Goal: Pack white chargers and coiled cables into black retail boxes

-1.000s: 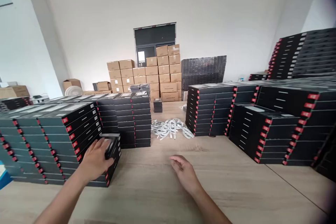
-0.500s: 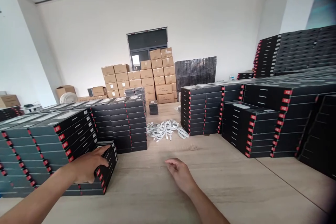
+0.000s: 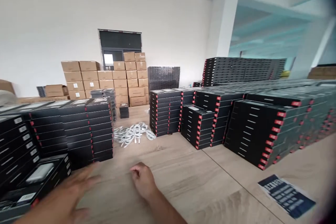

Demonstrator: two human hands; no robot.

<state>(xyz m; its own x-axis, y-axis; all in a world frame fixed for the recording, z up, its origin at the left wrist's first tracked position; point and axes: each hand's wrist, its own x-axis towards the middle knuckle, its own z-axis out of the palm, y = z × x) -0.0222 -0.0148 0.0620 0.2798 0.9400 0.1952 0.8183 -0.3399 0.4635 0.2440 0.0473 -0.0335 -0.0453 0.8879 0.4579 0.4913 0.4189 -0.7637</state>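
My left hand [image 3: 68,194] is in the lower left, smeared by motion. Its fingers are spread and nothing shows in them. Just left of it is a low stack of flat black boxes [image 3: 54,176], the top one showing a white rounded item [image 3: 40,172] and a white label. My right hand [image 3: 143,179] is over the wooden table [image 3: 181,171] with its fingers curled closed; nothing shows in its grip. Beyond it lies a tangled heap of white cables [image 3: 133,133], apart from both hands.
Stacked black boxes [image 3: 78,131] stand at the left. More black stacks with red tabs [image 3: 249,131] fill the right side. A printed dark sheet [image 3: 287,196] lies at the lower right. Brown cartons [image 3: 120,83] are piled by the far wall. A small dark stack [image 3: 124,111] stands behind the cables.
My left hand has come off the low box stack and moved to its right, nearer me. The view has swung right, bringing the printed sheet into sight. My right hand stays curled.
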